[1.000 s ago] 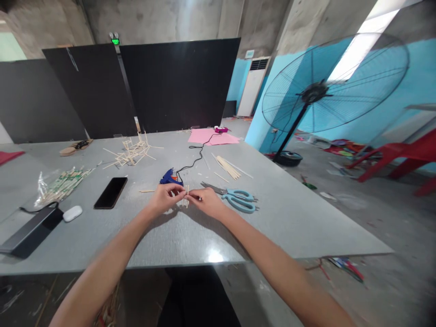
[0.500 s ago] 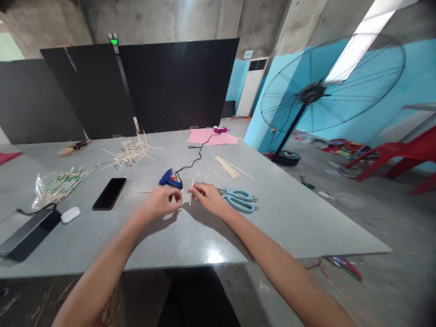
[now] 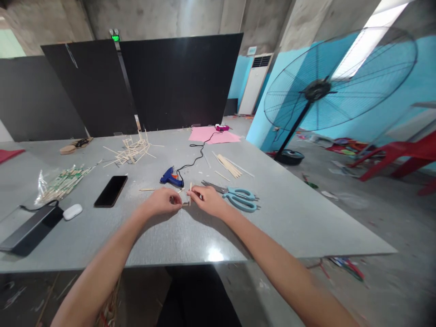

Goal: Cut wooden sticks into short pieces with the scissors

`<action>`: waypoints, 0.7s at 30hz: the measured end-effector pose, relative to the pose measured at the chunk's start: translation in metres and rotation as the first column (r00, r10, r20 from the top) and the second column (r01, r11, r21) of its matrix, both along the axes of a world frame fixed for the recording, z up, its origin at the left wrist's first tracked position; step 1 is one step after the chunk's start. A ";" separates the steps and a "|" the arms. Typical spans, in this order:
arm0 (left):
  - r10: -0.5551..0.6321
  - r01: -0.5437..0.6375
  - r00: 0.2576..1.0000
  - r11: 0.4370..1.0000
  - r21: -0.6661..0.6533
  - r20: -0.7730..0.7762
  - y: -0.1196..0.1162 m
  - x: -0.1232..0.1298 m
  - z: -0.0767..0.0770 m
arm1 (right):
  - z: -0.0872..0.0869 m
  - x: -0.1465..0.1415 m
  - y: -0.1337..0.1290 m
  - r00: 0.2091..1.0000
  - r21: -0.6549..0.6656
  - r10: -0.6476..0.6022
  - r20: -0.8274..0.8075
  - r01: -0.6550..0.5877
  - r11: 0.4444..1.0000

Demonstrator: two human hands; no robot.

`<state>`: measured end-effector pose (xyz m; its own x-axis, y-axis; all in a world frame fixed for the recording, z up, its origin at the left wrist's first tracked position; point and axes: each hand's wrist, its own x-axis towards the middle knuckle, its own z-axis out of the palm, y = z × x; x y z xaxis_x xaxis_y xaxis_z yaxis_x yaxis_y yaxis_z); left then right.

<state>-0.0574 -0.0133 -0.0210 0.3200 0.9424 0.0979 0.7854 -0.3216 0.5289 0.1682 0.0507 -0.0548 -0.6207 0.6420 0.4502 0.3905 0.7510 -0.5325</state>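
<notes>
Head view: hands (image 3: 164, 201) (image 3: 206, 200) pinch-closed on thin sticks (image 3: 190, 201); glue gun (image 3: 172, 177) beyond, scissors (image 3: 227, 191) alongside.

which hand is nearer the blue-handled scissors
Right. The right hand is close beside the scissors, on their near left side; the left hand is farther left.

The left forearm (image 3: 114, 254) and the right forearm (image 3: 265, 245), both bare, reach forward and come toward each other. The left hand (image 3: 161, 201) bends its fingers into a round curve. The right hand (image 3: 207, 198) is just beside, not touching it, with thumb and index finger pinched.
</notes>
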 end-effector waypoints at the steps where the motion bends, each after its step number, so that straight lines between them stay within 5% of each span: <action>1: 0.006 -0.006 1.000 1.000 -0.014 0.003 0.000 0.001 0.001 | 0.000 0.000 0.000 1.000 -0.001 0.001 0.000 -0.001 1.000; 21: -0.007 0.008 1.000 0.998 -0.063 0.025 0.003 0.003 0.003 | 0.001 -0.003 -0.004 1.000 0.036 0.019 0.003 -0.019 0.999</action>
